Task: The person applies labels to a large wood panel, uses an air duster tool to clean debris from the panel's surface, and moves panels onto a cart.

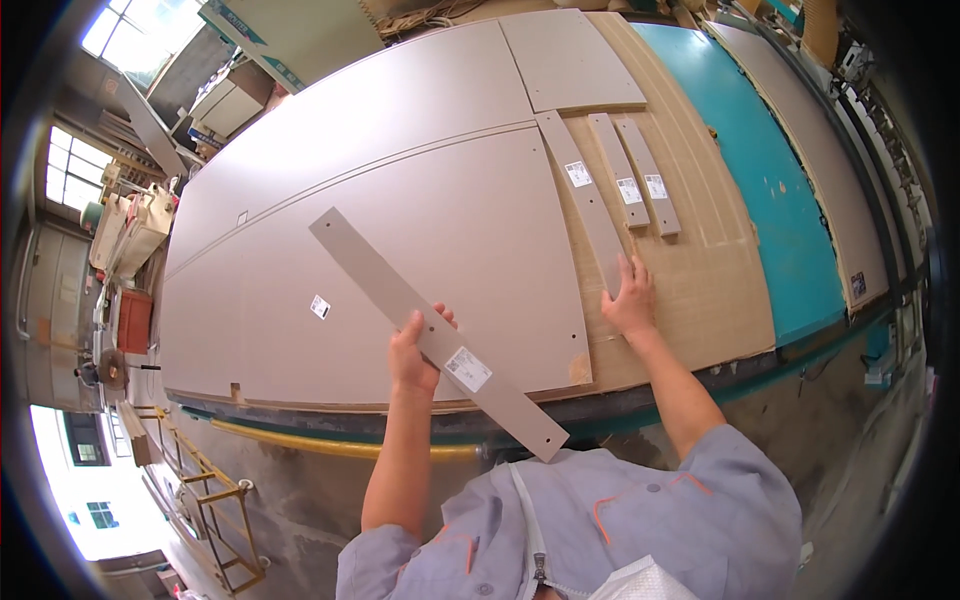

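My left hand is closed around a long grey board strip. That strip is tilted above the big panel, with a white label on its lower half, a few small holes, and its lower end close to my chest. My right hand grips the near end of a second long grey strip, which lies on the brown board with a label on it. Just right of this strip lie two shorter labelled strips, one beside the other.
Large grey panels cover the left of the worktable, and a smaller panel lies at the far end. To the right are brown board and a teal surface. A yellow metal frame stands on the floor at left.
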The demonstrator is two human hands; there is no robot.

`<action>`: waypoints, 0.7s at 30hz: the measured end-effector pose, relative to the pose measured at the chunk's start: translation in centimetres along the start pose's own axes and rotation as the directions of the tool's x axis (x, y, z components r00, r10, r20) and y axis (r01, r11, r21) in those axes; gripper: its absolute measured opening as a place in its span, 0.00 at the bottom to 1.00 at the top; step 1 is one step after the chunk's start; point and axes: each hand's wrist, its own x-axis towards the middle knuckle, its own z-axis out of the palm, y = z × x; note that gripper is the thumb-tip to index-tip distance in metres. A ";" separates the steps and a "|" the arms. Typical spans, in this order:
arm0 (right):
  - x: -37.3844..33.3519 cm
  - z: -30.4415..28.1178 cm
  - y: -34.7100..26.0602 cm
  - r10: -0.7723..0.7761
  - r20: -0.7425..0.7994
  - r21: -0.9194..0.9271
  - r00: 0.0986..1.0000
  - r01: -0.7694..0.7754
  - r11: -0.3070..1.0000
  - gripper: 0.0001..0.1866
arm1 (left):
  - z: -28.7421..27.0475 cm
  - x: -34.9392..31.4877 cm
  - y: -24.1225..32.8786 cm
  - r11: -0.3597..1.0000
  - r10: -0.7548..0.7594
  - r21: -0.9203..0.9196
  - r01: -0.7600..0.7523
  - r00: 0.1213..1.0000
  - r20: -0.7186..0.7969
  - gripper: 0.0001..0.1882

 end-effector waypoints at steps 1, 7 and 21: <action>0.2 -0.5 0.1 0.070 0.010 0.038 0.997 -0.071 0.997 0.29 | 0.1 0.0 -0.4 1.000 -0.023 -0.001 0.023 1.000 0.015 0.18; 0.2 -4.2 -1.6 0.194 0.049 0.479 0.980 -0.193 0.856 0.24 | 2.9 1.6 -3.0 0.990 -0.142 0.010 0.141 0.987 0.070 0.24; -1.7 -9.2 -6.4 -0.303 0.061 0.460 0.951 0.243 0.854 0.27 | 4.9 4.1 -8.2 0.998 -0.065 0.012 0.064 0.997 0.037 0.23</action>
